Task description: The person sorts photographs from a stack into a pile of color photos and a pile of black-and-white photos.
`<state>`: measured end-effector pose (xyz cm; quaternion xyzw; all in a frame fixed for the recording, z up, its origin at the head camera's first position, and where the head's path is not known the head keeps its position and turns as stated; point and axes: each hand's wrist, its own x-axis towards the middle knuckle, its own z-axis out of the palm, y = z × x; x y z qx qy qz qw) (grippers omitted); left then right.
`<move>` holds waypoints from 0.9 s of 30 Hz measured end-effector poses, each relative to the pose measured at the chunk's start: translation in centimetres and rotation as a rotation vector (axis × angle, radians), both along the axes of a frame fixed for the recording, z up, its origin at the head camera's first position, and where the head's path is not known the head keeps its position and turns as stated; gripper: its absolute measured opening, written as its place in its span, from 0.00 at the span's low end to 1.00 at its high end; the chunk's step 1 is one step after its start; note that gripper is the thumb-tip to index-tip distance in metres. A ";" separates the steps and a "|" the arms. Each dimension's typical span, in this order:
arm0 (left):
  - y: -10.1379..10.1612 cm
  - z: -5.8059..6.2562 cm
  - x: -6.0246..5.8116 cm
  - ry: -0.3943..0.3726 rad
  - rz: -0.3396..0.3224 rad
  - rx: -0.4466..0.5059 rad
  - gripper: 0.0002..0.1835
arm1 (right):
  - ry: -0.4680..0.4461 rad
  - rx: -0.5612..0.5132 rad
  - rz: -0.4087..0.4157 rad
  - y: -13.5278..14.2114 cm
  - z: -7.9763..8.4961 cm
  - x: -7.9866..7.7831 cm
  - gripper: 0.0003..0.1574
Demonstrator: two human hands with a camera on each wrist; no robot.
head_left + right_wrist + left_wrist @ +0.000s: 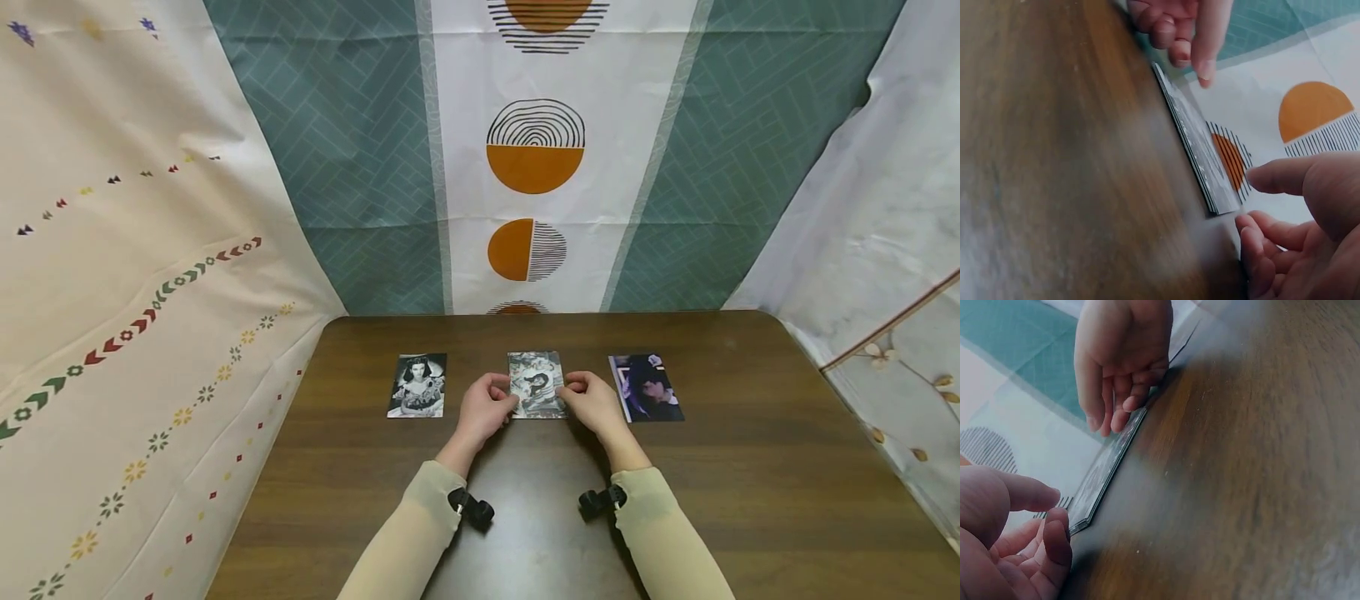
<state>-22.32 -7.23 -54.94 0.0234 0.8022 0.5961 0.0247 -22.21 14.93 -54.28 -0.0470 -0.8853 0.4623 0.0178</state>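
Observation:
A small stack of photo cards (536, 385) lies flat on the table, a black-and-white picture of a person on top. Several thin layers show along the stack's edge (1186, 147) in the right wrist view. My left hand (486, 408) is at its left edge, thumb and fingers relaxed around the corner. At the right edge is my right hand (596, 404); a gap shows between its thumb and fingers in the right wrist view. Whether the fingertips touch the cards is hard to tell.
A black-and-white photo card (417, 386) lies to the left, and a purple-toned photo card (647, 388) to the right, near my right hand. The brown wooden table (750, 500) ends at a patterned curtain (375, 150) behind. Each wrist wears a black camera (472, 508).

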 end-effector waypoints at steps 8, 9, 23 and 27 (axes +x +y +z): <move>-0.2 -0.5 0.4 -0.037 0.051 0.000 0.20 | -0.038 -0.010 0.000 -0.1 -0.3 0.2 0.29; -0.2 -0.5 0.4 -0.036 0.056 -0.008 0.20 | -0.037 -0.005 0.002 -0.1 -0.3 0.2 0.29; 0.3 -0.7 -0.1 -0.006 0.066 -0.082 0.25 | 0.037 0.113 0.011 0.2 -0.3 0.2 0.22; 0.4 -0.7 -0.2 0.006 0.058 -0.117 0.24 | 0.039 0.122 0.015 0.2 -0.3 0.1 0.21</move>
